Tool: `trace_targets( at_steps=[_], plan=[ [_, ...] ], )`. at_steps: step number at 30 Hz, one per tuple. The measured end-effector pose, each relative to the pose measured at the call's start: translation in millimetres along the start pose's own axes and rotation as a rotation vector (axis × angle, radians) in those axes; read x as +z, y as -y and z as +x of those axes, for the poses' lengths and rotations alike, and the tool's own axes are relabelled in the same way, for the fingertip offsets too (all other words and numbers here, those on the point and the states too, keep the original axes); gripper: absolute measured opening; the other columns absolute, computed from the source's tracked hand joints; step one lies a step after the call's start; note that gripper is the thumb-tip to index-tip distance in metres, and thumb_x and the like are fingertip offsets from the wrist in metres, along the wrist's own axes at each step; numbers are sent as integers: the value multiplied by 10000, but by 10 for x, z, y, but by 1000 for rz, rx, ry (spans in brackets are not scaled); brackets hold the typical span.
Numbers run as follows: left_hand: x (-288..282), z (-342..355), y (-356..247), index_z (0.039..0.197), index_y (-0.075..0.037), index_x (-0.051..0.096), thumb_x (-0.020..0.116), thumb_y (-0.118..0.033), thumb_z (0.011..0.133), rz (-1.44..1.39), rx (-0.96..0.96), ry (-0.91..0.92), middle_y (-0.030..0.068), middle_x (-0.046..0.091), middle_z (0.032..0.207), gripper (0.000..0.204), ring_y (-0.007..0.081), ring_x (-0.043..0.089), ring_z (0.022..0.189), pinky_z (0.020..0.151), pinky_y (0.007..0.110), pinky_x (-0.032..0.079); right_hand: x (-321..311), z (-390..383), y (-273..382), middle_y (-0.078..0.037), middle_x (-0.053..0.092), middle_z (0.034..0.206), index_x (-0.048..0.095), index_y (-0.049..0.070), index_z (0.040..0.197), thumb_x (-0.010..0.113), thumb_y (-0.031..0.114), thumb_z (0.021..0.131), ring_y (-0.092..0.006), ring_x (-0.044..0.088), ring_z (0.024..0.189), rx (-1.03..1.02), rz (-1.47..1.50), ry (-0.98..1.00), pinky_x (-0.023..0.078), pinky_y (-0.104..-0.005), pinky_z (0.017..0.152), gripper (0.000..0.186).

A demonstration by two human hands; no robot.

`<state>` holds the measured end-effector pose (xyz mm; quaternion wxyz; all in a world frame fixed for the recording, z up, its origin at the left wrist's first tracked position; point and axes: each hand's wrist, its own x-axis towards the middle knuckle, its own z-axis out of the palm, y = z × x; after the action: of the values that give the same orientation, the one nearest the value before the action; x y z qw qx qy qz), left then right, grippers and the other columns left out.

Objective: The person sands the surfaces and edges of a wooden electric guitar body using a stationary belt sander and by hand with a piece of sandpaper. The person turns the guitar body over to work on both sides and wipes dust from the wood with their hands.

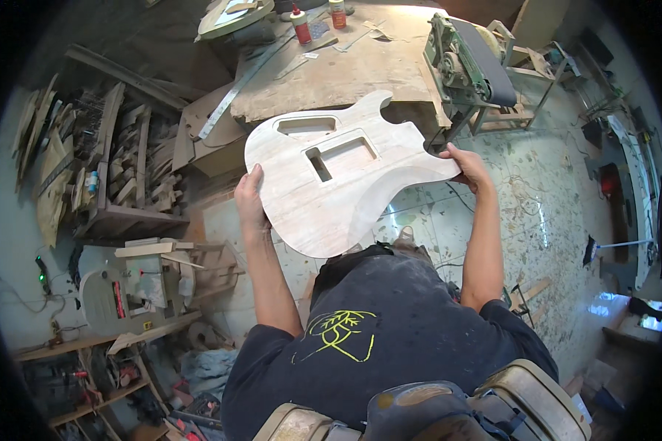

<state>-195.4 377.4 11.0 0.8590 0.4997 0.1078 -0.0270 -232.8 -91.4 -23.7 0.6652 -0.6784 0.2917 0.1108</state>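
Note:
Between my two hands I hold up a pale, unfinished wooden guitar body (301, 169), its routed cavities facing me. My left hand (250, 200) grips its rounded left edge, thumb on the face and the other fingers hidden behind. At the horn on the right, my right hand (468, 167) is closed on the edge, thumb on top and fingers underneath. The body is held over the floor, just in front of the near edge of a wooden workbench (331, 81).
On the bench lie two glue bottles (301, 25), a long metal ruler (235, 95) and wood scraps. A belt sander (467, 62) stands to the right. Racks of wood offcuts (136, 154) and a band saw (106, 301) are at the left. The tiled floor (537, 198) is flecked with debris.

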Motion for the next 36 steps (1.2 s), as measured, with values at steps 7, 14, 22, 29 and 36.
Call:
trace_targets(
  at_steps=[7, 14, 22, 29, 36],
  plan=[
    [-166, 97, 205, 1177, 109, 597, 560, -243, 997, -172, -107, 35, 202, 694, 1096, 396, 249, 709, 937, 840, 361, 571, -102, -173, 145, -56, 700, 790, 735, -13, 942, 659, 450, 949, -129, 666, 661, -58, -28, -24, 559, -276, 594, 469],
    [40, -43, 173, 1313, 15, 531, 593, -340, 1003, 14, -22, 70, 135, 654, 1213, 475, 230, 665, 1071, 896, 375, 555, -288, -91, 174, -54, 719, 899, 716, -3, 1034, 662, 358, 954, -104, 670, 749, -252, 25, -49, 534, -233, 649, 374],
    [542, -197, 209, 1293, -2, 545, 625, -493, 969, 35, 240, -146, 103, 634, 1238, 593, 217, 636, 1097, 915, 380, 544, -521, -93, 635, -82, 727, 1008, 705, -8, 1116, 632, 412, 975, -126, 665, 884, -492, -28, 101, 502, -259, 769, 449],
    [1041, -361, 58, 1248, -22, 565, 580, -425, 1017, 90, 635, -122, 71, 644, 1159, 465, 164, 611, 1040, 908, 318, 498, -336, -192, 1511, -197, 620, 1272, 529, -68, 1354, 430, 705, 954, -245, 580, 1203, -796, 64, 219, 439, -364, 1020, 875],
    [1063, -367, 520, 1167, -24, 535, 576, -550, 980, 256, 945, -316, 55, 614, 1062, 560, 162, 598, 1026, 899, 338, 497, 57, -299, 1835, -83, 595, 1124, 543, -21, 1271, 464, 562, 1026, -162, 567, 1089, -731, 411, 123, 474, -340, 962, 638]
  ],
)
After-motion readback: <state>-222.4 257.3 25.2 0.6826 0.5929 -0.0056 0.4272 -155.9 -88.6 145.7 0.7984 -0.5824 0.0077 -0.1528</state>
